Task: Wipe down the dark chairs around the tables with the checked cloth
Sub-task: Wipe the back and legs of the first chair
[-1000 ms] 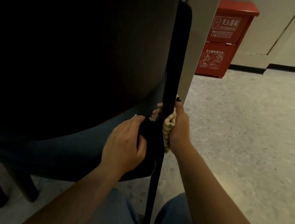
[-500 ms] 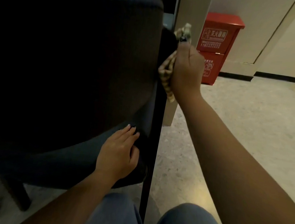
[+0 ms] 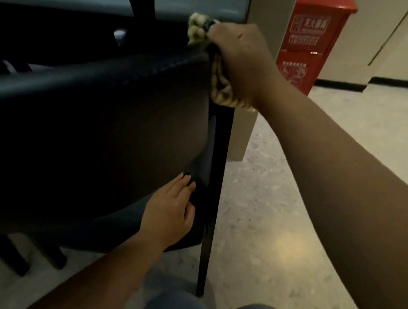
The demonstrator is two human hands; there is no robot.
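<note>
right hand (image 3: 240, 61) grips bunched checked cloth (image 3: 220, 89), soft, limp, at chair (image 3: 86, 119) backrest corner | left hand (image 3: 168, 214) flat, fingers straight, steadying stiff chair

Public dining room: red fire-extinguisher cabinet (image 3: 312, 39), terrazzo floor (image 3: 280, 215).

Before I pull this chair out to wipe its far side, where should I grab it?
Probably the top edge of the backrest, gripped from above and behind, on the bare stretch left of the right hand and its cloth. That rim is rounded, faces you, and looks thin enough to curl fingers over. The left hand lies low on the back's curved side, which offers little purchase.
</note>
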